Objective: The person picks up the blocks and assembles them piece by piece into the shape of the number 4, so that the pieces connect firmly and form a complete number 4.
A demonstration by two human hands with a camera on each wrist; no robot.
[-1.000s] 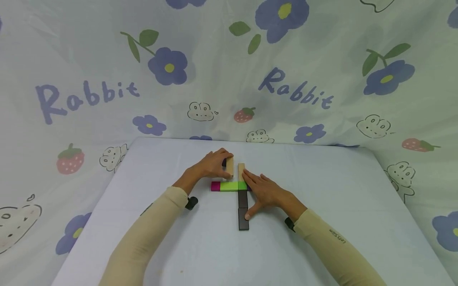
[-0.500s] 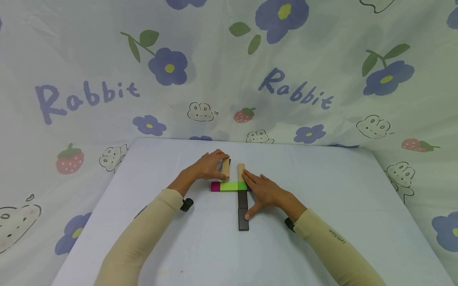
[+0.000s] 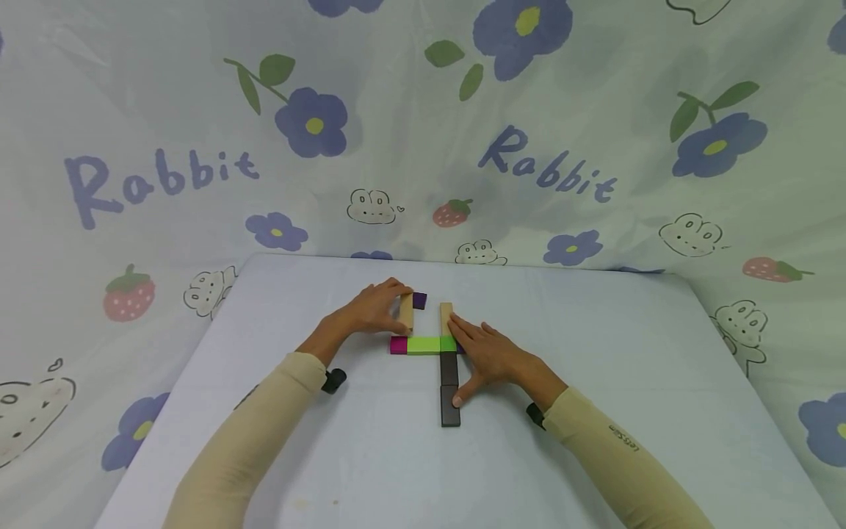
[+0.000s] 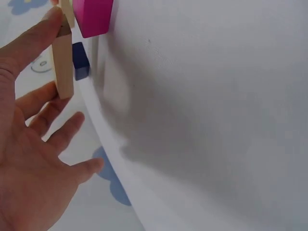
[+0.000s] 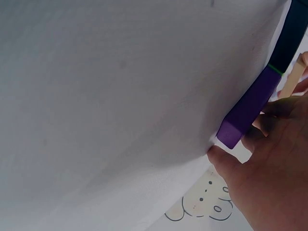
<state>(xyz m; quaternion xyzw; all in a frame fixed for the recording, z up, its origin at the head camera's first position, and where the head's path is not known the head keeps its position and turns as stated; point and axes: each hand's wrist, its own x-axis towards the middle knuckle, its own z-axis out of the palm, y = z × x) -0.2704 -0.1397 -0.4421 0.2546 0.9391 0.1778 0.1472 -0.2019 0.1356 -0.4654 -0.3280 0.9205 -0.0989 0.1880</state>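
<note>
In the head view my left hand [image 3: 370, 308] pinches a plain wooden block [image 3: 406, 312] between thumb and fingers, at its two ends. Beside that block's far end sits a small dark purple block [image 3: 419, 300]. My right hand [image 3: 492, 358] lies spread over a cross of blocks. Its thumb touches a dark block [image 3: 450, 406], its fingertips a second wooden block [image 3: 446, 316]. The cross also has another dark block [image 3: 449, 369], light green blocks [image 3: 423, 345] and a magenta end block [image 3: 399, 344]. A purple block [image 5: 250, 108] shows under this hand in the right wrist view.
The blocks are on a white table [image 3: 370, 455]. Behind it hangs a curtain [image 3: 410, 132] printed with flowers, rabbits and strawberries. A dark wrist camera [image 3: 334, 380] hangs below the left wrist, another [image 3: 535, 414] below the right.
My left hand has moved left with the wooden block, away from the upright wooden block of the cross. The small purple block now shows to its right. The right hand stays in place.
</note>
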